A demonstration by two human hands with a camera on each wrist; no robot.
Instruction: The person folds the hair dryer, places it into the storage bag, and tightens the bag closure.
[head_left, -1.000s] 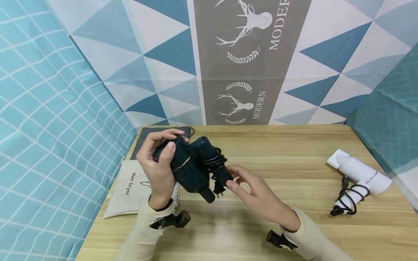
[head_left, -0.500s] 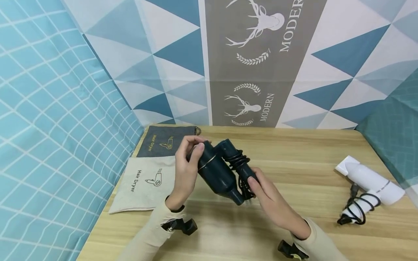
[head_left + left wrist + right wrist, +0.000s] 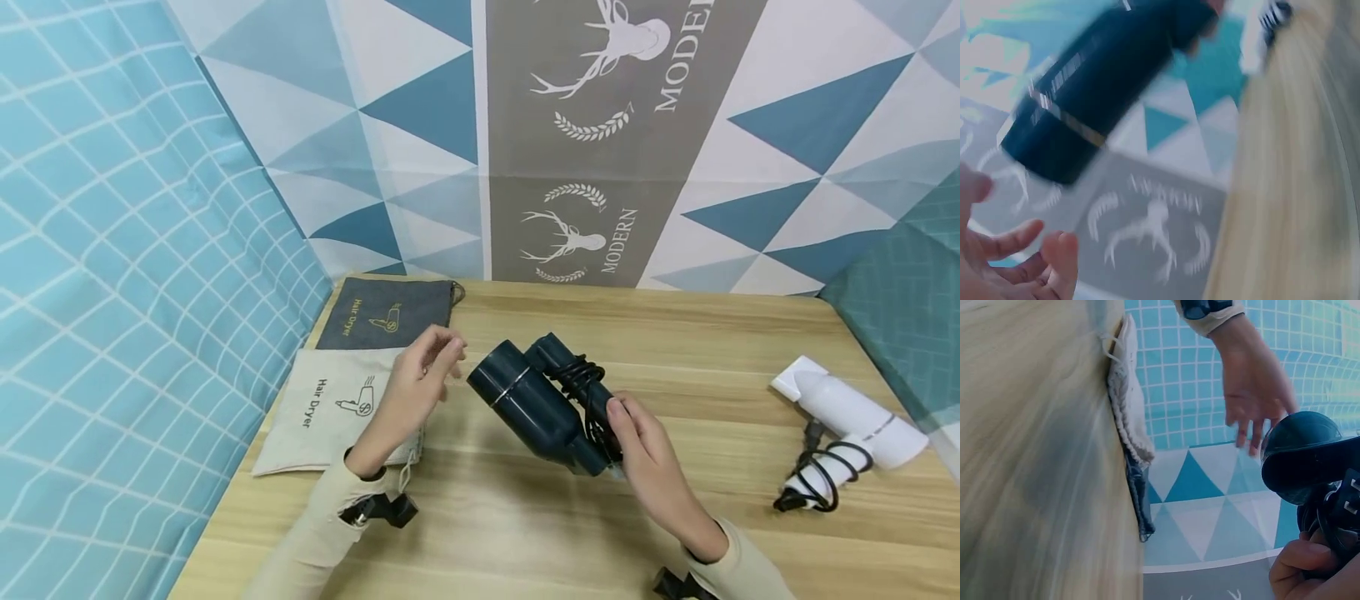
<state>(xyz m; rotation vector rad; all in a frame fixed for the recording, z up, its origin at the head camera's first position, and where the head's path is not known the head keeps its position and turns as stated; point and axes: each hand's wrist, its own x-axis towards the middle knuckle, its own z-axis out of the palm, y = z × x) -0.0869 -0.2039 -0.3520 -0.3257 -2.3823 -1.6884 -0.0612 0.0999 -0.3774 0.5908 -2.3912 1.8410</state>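
Note:
A dark teal hair dryer (image 3: 525, 400), folded, with its black cord (image 3: 581, 379) wound round the handle, is held up over the table by my right hand (image 3: 652, 462). The right thumb and fingers grip the end of the handle. My left hand (image 3: 420, 375) is off the dryer, a short way left of its wide end, fingers loosely bent with nothing in them. In the left wrist view the hair dryer (image 3: 1091, 81) is blurred, and a gap shows between it and the left fingers (image 3: 1016, 240). The right wrist view shows the right hand (image 3: 1310, 569) around the handle.
A beige cloth pouch (image 3: 307, 425) printed "Hair Dryer" lies at the left, partly under the left forearm. Behind it lies a dark grey pouch (image 3: 360, 312). A white hair dryer (image 3: 847, 408) with its cord wrapped lies at the right of the wooden table (image 3: 720, 358). Patterned cloth walls stand behind and left.
The left hand has let go of the teal hair dryer and drawn back left. The right hand has taken hold of the handle and now carries the dryer alone, farther right.

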